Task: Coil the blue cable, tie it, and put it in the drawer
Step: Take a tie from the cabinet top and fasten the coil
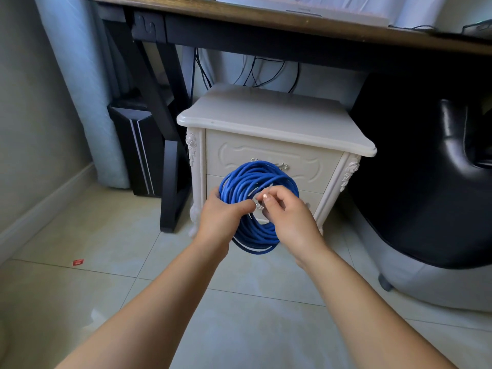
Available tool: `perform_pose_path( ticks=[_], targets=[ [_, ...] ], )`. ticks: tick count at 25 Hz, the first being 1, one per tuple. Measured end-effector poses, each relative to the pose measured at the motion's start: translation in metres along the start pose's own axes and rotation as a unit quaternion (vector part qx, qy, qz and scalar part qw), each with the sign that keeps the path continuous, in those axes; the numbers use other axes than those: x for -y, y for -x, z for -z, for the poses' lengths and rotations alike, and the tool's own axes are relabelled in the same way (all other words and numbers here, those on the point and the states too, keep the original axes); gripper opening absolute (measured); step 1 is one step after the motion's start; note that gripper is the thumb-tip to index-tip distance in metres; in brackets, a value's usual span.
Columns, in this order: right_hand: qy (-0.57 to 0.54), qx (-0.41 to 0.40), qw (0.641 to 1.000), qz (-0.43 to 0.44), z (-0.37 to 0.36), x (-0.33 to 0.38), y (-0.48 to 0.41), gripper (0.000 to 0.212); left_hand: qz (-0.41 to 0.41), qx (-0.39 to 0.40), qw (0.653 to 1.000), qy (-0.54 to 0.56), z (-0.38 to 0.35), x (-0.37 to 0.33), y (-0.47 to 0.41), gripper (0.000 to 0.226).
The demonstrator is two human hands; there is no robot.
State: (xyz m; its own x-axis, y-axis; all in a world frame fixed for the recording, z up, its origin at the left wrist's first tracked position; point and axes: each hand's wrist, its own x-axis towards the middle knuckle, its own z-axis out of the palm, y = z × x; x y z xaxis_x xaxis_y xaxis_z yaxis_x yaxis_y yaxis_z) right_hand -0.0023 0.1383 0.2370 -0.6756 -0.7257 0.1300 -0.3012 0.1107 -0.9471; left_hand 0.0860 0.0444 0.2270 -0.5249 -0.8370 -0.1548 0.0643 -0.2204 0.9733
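From the head view I see the blue cable [257, 206] wound into one loose coil of many loops, held up in the middle of the frame in front of the white nightstand [274, 126]. My left hand [223, 218] has its grip closed around the coil's left side, the fingers wrapped through the loops and mostly hidden behind the cable. My right hand [288, 218] sits at the coil's right side, thumb and forefinger pinched together on something small and pale at the coil's centre; it is too small and glary to tell whether it is a tie or the cable's plug. The lower rim of the coil hangs below both wrists.

The nightstand shows two drawer fronts, both closed; the upper drawer [274, 158] is partly covered by the coil, and only the ends of its metal handle [282, 165] peek out. The lower one is almost wholly hidden by cable and hands.

Along the top of the frame the desk [266, 21] is cut off. A black chair [431, 166] fills the right edge, a dark speaker [138, 147] stands at left, and one red scrap [78, 262] lies on the tiled floor [253, 315].
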Motion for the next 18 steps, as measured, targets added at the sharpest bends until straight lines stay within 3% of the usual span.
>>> perform_pose_path(
  ticks=[5, 8, 11, 14, 18],
  targets=[
    [-0.227, 0.028, 0.973, -0.001, 0.0, -0.002, 0.002, 0.024, -0.009, 0.097, 0.995, -0.014, 0.005, 0.0, 0.001, 0.064],
    [-0.253, 0.053, 0.966, 0.014, 0.004, -0.005, 0.002, 0.019, 0.028, 0.158, 0.986, 0.035, 0.009, -0.008, 0.004, 0.057],
    [-0.238, 0.064, 0.969, 0.007, 0.006, -0.007, 0.005, 0.019, 0.108, 0.098, 0.982, 0.116, 0.011, -0.011, -0.002, 0.069],
    [-0.21, 0.066, 0.975, 0.007, 0.007, -0.01, 0.009, 0.018, 0.149, 0.047, 0.975, 0.157, 0.006, -0.012, -0.001, 0.034],
    [-0.181, 0.059, 0.982, -0.008, 0.015, -0.011, 0.011, 0.022, 0.1, 0.062, 0.983, 0.142, 0.003, -0.014, 0.0, 0.025]
  ],
)
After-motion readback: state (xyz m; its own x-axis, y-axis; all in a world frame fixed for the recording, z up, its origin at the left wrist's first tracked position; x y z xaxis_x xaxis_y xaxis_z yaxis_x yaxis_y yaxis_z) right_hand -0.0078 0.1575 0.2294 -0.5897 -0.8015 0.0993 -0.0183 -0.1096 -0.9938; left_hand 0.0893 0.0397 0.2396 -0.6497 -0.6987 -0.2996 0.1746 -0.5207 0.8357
